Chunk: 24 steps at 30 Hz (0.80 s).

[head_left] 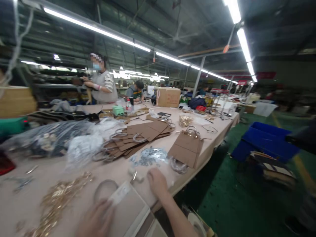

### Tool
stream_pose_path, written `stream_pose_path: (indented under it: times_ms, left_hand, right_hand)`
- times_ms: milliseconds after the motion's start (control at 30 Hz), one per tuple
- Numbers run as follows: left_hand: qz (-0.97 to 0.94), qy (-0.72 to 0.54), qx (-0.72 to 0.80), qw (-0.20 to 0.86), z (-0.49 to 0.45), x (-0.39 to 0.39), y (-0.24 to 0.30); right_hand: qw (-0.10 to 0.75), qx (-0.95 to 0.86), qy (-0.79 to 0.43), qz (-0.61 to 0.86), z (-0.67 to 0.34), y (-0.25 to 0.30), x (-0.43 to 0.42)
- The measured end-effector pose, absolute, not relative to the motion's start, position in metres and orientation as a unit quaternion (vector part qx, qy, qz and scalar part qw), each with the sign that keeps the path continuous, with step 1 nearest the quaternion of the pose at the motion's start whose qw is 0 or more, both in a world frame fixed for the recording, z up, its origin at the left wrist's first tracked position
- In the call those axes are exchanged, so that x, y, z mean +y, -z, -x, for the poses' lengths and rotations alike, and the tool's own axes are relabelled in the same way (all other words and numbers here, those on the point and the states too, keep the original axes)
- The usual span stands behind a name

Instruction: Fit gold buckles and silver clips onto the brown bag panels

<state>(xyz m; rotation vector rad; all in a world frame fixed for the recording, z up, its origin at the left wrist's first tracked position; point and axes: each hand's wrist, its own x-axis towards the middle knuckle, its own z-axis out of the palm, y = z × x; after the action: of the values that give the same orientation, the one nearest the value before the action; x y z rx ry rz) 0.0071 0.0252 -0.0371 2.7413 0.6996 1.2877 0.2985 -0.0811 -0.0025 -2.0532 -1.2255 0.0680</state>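
A flat brown bag piece (133,205) with a pale strip and a loop handle (105,187) lies at the table's near edge. My left hand (97,219) is blurred and closed at its left edge, beside the loop. My right hand (157,182) is curled beyond the piece's right side, its fingertips hidden. Just left of it are a small white part (138,178) and a metal ring at the panel's top corner. Past my right hand lies a heap of silvery metal parts (151,155).
Stacked brown bag pieces (145,131) with loop handles lie ahead, and another pile (186,148) sits at the right edge. Gold metal parts (56,200) are spread at left near plastic wrap (85,144). A blue bin (266,140) stands on the floor. Across the table stands a person (103,85).
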Motion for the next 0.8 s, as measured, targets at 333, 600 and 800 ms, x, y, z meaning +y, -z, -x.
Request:
stream_pose_path:
  times_ms: [333,600,800]
  left_hand:
    - [-0.838,-0.392,0.359,0.125,-0.013,-0.006,0.014]
    - [-0.823,-0.378,0.386,0.178,-0.012,-0.018,-0.002]
    - [-0.816,-0.377,0.395,0.19,-0.012,-0.02,-0.001]
  right_hand:
    - [0.412,-0.553,-0.051,0.723,-0.308,0.02,-0.106]
    - [0.335,-0.487,0.047,0.805,-0.366,0.031,-0.081]
    - [0.272,-0.504,0.032,0.819,-0.382,0.027,-0.068]
